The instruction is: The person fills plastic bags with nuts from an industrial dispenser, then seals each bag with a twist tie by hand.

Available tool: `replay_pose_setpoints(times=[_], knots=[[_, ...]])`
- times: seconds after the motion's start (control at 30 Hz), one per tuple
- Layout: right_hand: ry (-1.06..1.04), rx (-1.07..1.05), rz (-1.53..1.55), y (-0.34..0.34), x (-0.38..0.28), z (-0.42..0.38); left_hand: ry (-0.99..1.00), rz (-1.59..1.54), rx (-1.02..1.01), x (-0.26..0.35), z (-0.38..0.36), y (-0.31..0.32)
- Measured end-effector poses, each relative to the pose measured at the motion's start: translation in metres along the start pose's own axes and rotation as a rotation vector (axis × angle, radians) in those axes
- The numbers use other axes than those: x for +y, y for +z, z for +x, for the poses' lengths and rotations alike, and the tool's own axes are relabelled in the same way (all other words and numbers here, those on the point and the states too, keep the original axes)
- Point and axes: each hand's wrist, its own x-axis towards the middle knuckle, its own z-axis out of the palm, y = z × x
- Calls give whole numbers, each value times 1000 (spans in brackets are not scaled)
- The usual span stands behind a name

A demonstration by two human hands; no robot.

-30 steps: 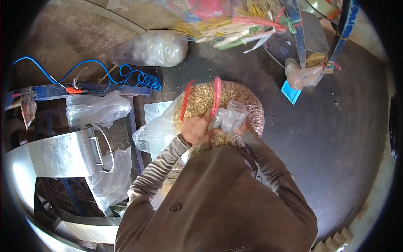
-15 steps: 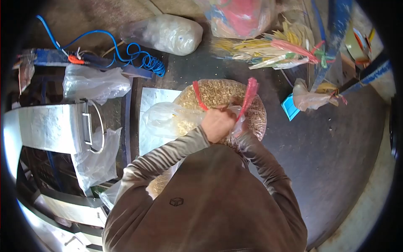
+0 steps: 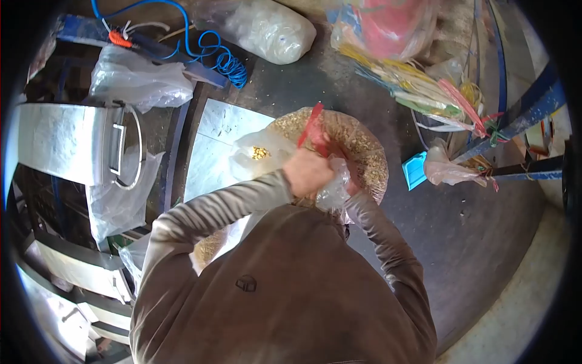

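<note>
A large clear plastic bag (image 3: 367, 142) of golden-brown chopped or flaky material stands in front of me, its neck bunched up. At the neck, my left hand (image 3: 308, 173) is closed on a red plastic strip (image 3: 312, 126), whose free end sticks up past my knuckles. My right hand (image 3: 353, 185) is close beside it, closed at the gathered neck. Crumpled clear plastic and blur partly cover its fingers. To the left, a cloudy plastic bag (image 3: 242, 155) with a few yellow bits lies against the filled bag.
A pale metal sheet (image 3: 212, 136) lies under the bags' left side. Further left are a metal box with a handle (image 3: 63, 142) and a coiled blue hose (image 3: 227, 73). A stuffed clear bag (image 3: 279, 33), a bundle of coloured strips (image 3: 424, 91) and a blue dustpan (image 3: 415, 170) lie beyond.
The view has shifted slightly. The red strip's two ends, spread apart before, are now drawn together near my left hand. Clear plastic bunches more between my hands.
</note>
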Motion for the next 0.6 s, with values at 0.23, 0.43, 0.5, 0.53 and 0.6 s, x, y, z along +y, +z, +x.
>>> replay_pose_setpoints(times=[0.23, 0.43, 0.5, 0.53, 0.6], knots=[[203, -47, 324, 24, 31, -4, -128, -3, 138, 6, -6, 44], [319, 67, 794, 49, 70, -10, -63, -212, 557, -6, -56, 40], [476, 22, 1338, 29, 34, -1, -188, -148, 409, -31, -56, 46], [621, -16, 1880, 17, 9, 10, -301, -74, 258, -45, -54, 49], [672, 49, 1700, 40, 38, -3, -236, -166, 280, -52, -41, 49]])
